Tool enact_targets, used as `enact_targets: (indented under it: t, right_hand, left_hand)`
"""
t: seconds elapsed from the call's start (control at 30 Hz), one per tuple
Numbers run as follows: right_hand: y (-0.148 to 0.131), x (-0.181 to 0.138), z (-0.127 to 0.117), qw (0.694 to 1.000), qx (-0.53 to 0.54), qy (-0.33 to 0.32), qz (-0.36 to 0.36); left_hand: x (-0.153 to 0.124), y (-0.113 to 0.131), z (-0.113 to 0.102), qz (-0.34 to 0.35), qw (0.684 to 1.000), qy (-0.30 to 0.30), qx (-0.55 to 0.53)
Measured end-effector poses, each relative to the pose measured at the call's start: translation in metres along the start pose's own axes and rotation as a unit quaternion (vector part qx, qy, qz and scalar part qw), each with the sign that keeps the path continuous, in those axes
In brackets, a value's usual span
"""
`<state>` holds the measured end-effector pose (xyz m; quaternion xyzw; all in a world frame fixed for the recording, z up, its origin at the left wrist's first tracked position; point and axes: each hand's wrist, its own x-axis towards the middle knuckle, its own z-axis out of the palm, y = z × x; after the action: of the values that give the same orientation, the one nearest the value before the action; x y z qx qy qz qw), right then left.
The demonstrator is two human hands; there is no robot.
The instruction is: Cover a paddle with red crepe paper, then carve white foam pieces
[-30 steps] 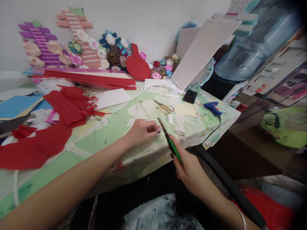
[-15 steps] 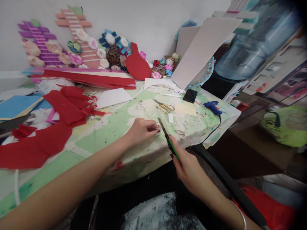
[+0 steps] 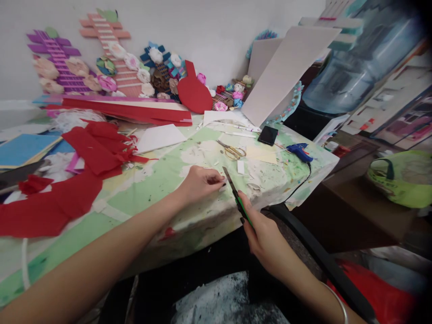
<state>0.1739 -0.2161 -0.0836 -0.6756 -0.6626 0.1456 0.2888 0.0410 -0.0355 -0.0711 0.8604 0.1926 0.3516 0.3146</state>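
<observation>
My right hand [image 3: 259,225] is wrapped round a green and black utility knife [image 3: 240,202], its blade out and pointing up and to the left. Just left of the blade, my left hand [image 3: 204,181] is closed in a pinch above the table edge. A small pale bit shows at its fingertips, too small to name. Beyond the hands lie gold-handled scissors [image 3: 232,150] and a small white block [image 3: 240,167]. Tiny white scraps lie near the left fingers.
Red crepe paper [image 3: 67,198] covers the table's left side, near a white board [image 3: 161,137]. A phone [image 3: 267,135] and a blue glue gun [image 3: 299,152] with a trailing cord lie to the right. Paper-flower crafts [image 3: 124,67] and a red guitar-shaped cutout [image 3: 195,92] lean along the wall.
Both hands keep almost the same pose and place. The whole view has shifted very slightly; nothing is taken up or let go.
</observation>
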Motion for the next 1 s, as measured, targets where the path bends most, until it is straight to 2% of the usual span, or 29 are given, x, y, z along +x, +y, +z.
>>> enact_targets:
  t: [0.37, 0.87, 1.0]
  right_hand:
    - [0.000, 0.000, 0.001, 1.000, -0.008, 0.000, 0.003]
    - [-0.003, 0.013, 0.000, 0.999, 0.006, 0.022, -0.023]
    - [-0.003, 0.011, 0.001, 1.000, -0.002, 0.011, -0.005]
  left_hand:
    - [0.001, 0.000, 0.000, -0.028, 0.999, -0.010, -0.032]
    - [0.001, 0.003, -0.002, -0.028, 0.999, -0.026, -0.035]
    - [0.001, 0.004, -0.001, -0.032, 0.998, -0.025, -0.044]
